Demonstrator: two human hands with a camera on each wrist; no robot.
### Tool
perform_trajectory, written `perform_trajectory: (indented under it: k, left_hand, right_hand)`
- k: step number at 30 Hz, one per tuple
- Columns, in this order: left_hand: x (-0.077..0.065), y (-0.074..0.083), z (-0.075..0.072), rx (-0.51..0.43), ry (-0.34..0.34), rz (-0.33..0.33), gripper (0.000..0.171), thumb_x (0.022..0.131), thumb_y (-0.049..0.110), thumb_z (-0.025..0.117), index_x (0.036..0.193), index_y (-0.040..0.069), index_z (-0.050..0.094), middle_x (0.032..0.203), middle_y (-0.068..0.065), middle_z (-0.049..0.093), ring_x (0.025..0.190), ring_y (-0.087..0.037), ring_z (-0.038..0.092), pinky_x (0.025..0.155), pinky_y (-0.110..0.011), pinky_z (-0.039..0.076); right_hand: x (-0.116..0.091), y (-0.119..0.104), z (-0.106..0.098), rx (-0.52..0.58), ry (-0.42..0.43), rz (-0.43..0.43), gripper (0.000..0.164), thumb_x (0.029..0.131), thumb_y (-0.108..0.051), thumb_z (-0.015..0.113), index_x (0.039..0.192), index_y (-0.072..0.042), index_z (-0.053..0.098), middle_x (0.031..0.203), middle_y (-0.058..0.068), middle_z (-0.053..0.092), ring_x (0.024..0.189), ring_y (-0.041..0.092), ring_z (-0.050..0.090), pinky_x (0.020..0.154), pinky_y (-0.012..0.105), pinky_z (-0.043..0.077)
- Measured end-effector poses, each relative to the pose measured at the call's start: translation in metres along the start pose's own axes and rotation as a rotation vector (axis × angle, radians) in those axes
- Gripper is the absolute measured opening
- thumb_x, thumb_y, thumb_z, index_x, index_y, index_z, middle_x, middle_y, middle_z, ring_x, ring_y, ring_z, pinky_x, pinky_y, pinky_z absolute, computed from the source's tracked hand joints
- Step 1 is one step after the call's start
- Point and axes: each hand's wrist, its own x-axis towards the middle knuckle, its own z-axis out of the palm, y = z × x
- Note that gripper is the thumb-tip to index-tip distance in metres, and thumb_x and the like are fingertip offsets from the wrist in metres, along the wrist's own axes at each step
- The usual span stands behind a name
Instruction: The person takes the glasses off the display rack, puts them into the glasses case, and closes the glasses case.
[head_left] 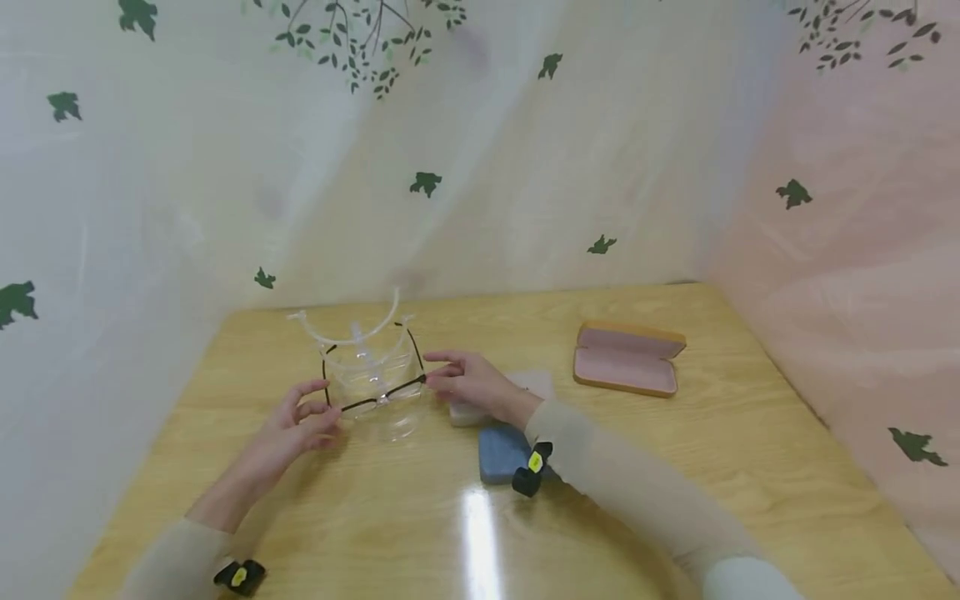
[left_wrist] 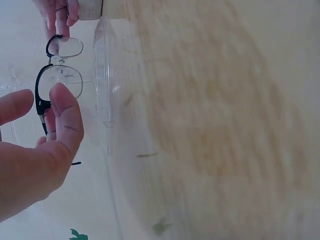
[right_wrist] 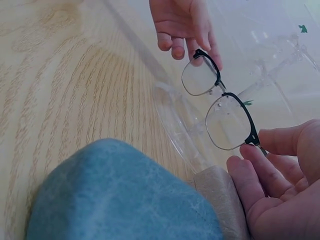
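Observation:
A pair of black half-rim eyeglasses (head_left: 406,386) is held by its two front corners, temples pointing away from me. At the left corner, my left hand (head_left: 294,427) grips the frame, thumb in front and fingers behind. My right hand (head_left: 480,385) pinches the right corner between thumb and fingers, plainly seen in the right wrist view along with the eyeglasses (right_wrist: 248,117). Just behind and beneath the lenses stands a clear plastic display stand (head_left: 352,340) with curved arms. Whether the eyeglasses touch the stand, I cannot tell.
Beneath my right forearm lie a blue case (head_left: 497,454) and a pale beige case (head_left: 538,383), both partly hidden. Farther right, an eyeglass case (head_left: 626,372) with pink lining lies with its lid up. A printed curtain (head_left: 495,208) encloses the wooden table (head_left: 405,517).

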Motion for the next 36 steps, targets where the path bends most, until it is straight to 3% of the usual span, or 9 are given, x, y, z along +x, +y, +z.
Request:
perform_trajectory:
  k: [8,15,21,25,29,32,36]
  left_hand:
    - [0.003,-0.001,0.003,-0.044,0.016,0.072,0.068,0.102,0.020,0.064,0.153,0.002,0.022,0.115,-0.017,0.057,0.102,-0.030,0.067,0.089,-0.039,0.058]
    - [-0.001,0.009,0.004,-0.040,0.024,0.087,0.059,0.100,0.013,0.067,0.146,0.009,0.031,0.103,-0.007,0.063,0.096,-0.030,0.069,0.087,-0.042,0.059]
    - [-0.014,0.018,0.010,0.016,0.039,0.056,0.085,0.096,0.021,0.073,0.158,0.008,0.016,0.103,-0.006,0.069,0.093,-0.030,0.069,0.085,-0.039,0.058]
    - [-0.025,0.021,0.021,0.003,0.044,0.043,0.100,0.095,0.020,0.074,0.162,0.007,0.002,0.103,-0.005,0.071,0.090,-0.027,0.069,0.084,-0.037,0.058]
    - [-0.035,0.021,0.034,-0.012,0.008,0.035,0.106,0.094,0.017,0.075,0.161,0.002,-0.007,0.100,-0.005,0.072,0.087,-0.024,0.069,0.084,-0.039,0.059]
    - [-0.040,0.023,0.042,-0.024,-0.032,0.035,0.108,0.093,0.016,0.076,0.160,0.001,-0.007,0.100,-0.008,0.073,0.087,-0.028,0.070,0.083,-0.040,0.059]
    - [-0.045,0.028,0.050,-0.038,-0.084,0.039,0.108,0.092,0.014,0.076,0.161,0.003,-0.006,0.102,-0.010,0.072,0.091,-0.033,0.070,0.084,-0.039,0.059]
  right_hand:
    - [-0.001,0.004,-0.002,0.060,0.031,-0.021,0.050,0.098,-0.001,0.065,0.146,-0.001,0.050,0.120,0.023,0.067,0.116,0.044,0.062,0.096,0.044,0.054]
    - [-0.007,-0.001,-0.002,0.022,0.029,-0.048,0.052,0.096,-0.004,0.069,0.146,-0.003,0.052,0.116,0.017,0.068,0.112,0.045,0.064,0.090,0.041,0.058]
    - [-0.018,-0.008,-0.004,-0.056,0.022,-0.082,0.056,0.095,-0.005,0.072,0.147,-0.006,0.052,0.115,0.016,0.067,0.107,0.048,0.064,0.084,0.036,0.060]
    - [-0.030,-0.010,-0.008,-0.073,0.007,-0.089,0.058,0.093,-0.006,0.073,0.147,-0.005,0.051,0.112,0.015,0.066,0.103,0.048,0.066,0.082,0.036,0.060]
    - [-0.046,-0.011,-0.014,-0.089,-0.015,-0.088,0.059,0.093,-0.006,0.074,0.147,-0.003,0.051,0.110,0.013,0.067,0.095,0.038,0.070,0.082,0.036,0.060]
    - [-0.057,-0.010,-0.018,-0.152,-0.031,-0.104,0.060,0.092,-0.011,0.076,0.147,-0.006,0.052,0.108,0.010,0.069,0.091,0.026,0.071,0.081,0.031,0.058]
    - [-0.068,-0.010,-0.024,-0.216,-0.051,-0.118,0.063,0.091,-0.017,0.079,0.148,-0.011,0.053,0.106,0.006,0.069,0.091,0.021,0.070,0.077,0.027,0.054]
